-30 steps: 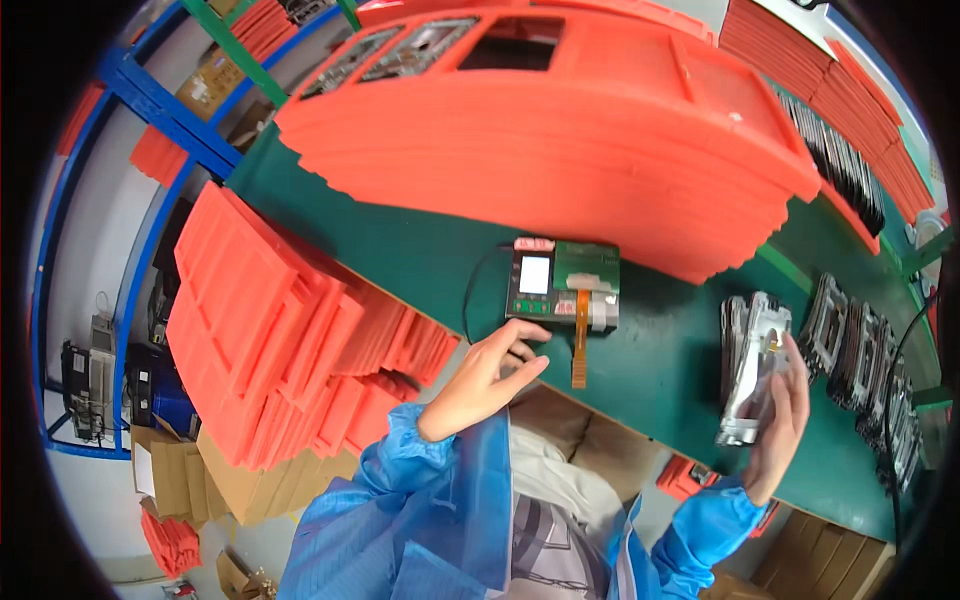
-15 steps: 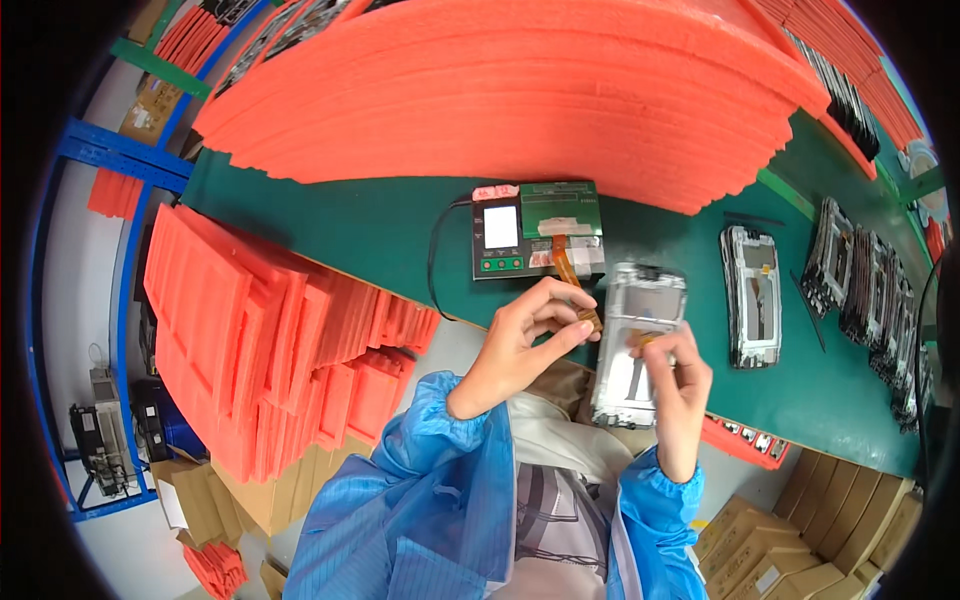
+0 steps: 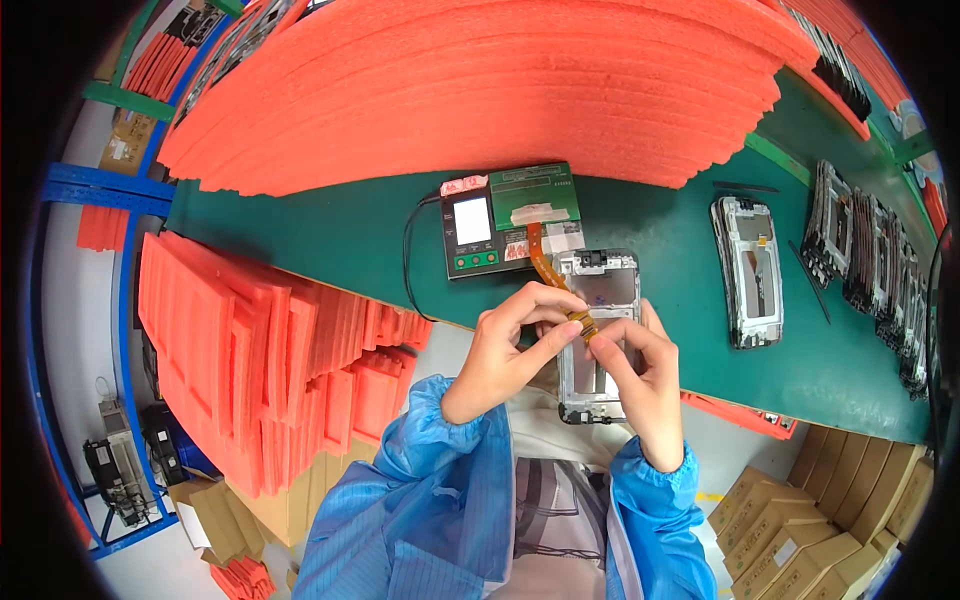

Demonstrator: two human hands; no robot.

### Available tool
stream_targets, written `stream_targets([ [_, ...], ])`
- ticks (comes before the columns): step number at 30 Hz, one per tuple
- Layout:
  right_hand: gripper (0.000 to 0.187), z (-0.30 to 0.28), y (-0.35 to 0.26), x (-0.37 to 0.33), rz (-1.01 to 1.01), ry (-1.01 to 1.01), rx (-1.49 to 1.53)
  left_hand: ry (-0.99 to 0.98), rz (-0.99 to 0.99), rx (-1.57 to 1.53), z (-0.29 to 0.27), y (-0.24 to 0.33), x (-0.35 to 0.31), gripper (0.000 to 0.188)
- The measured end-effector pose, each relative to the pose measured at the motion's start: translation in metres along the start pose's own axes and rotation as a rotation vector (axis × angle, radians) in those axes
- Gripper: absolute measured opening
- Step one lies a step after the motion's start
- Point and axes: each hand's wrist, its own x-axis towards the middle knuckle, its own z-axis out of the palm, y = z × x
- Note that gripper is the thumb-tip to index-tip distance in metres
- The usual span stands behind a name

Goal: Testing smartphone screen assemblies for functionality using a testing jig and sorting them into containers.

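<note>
L hand (image 3: 512, 348) is pinched small on the orange strip (image 3: 541, 262), near its low end; R hand (image 3: 648, 375) holds the phone frame (image 3: 610, 288) by its R edge, thumb tip by the strip's end; can't tell if strip & frame are joined; strip runs up to the box w/ the white screen (image 3: 473, 222), approx 11 o'clock from the hands; more frames (image 3: 741, 230) lie at 2 o'clock; big red foam pile (image 3: 480, 100) at 12.

fingers (image 3: 556, 343) partly hide the orange ribbon (image 3: 549, 275); the top edge crops the foam stack (image 3: 480, 105)
</note>
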Motion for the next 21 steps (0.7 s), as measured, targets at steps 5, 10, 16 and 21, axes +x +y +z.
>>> stream_targets([
  [5,0.011,0.000,-0.002,0.000,-0.023,-0.010,-0.038,0.016,0.029,0.009,0.001,0.003,0.001,0.023],
  [10,0.010,-0.002,-0.004,0.001,-0.061,-0.045,-0.144,-0.022,0.012,0.026,-0.004,0.001,0.000,0.025],
  [16,0.009,0.002,0.001,0.000,-0.102,-0.010,-0.105,0.034,0.016,-0.020,-0.001,0.001,-0.001,0.028],
  [21,0.017,-0.002,0.002,-0.003,-0.050,-0.021,-0.017,0.349,0.189,0.100,-0.017,0.009,-0.009,0.025],
])
